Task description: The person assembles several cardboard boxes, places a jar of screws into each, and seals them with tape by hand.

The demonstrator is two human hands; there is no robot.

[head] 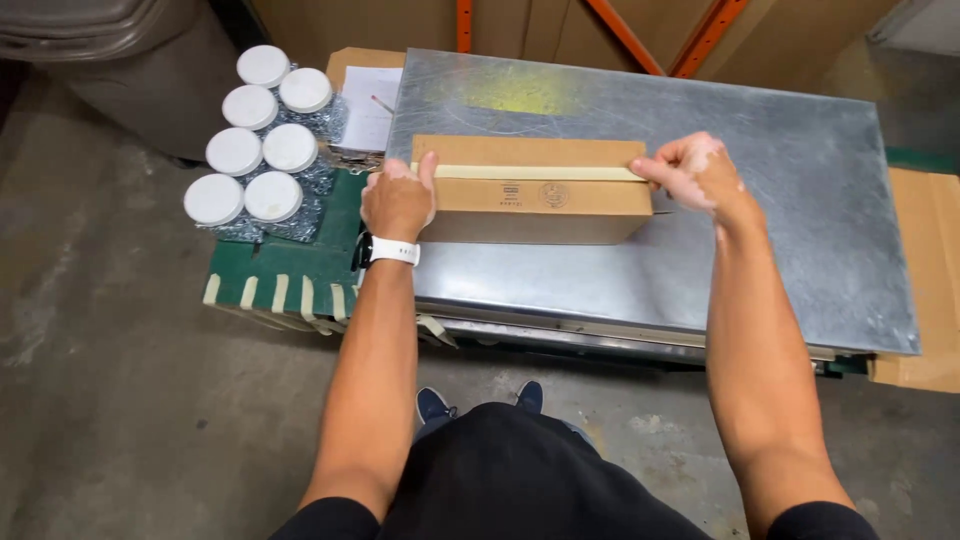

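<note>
A long brown cardboard box [530, 200] lies on a grey metal tabletop [780, 200]. A strip of pale tape [530, 172] runs along the box's top seam. My left hand [397, 200], with a white watch on the wrist, presses against the box's left end, thumb up on the tape. My right hand [695, 170] pinches the tape at the box's right end.
Several clear jars with white lids [262, 140] stand in a cluster left of the table on a green surface [290, 270] with tape strips on its edge. Papers [370, 110] lie behind them. Flat cardboard [925, 270] sits at the right. The floor is concrete.
</note>
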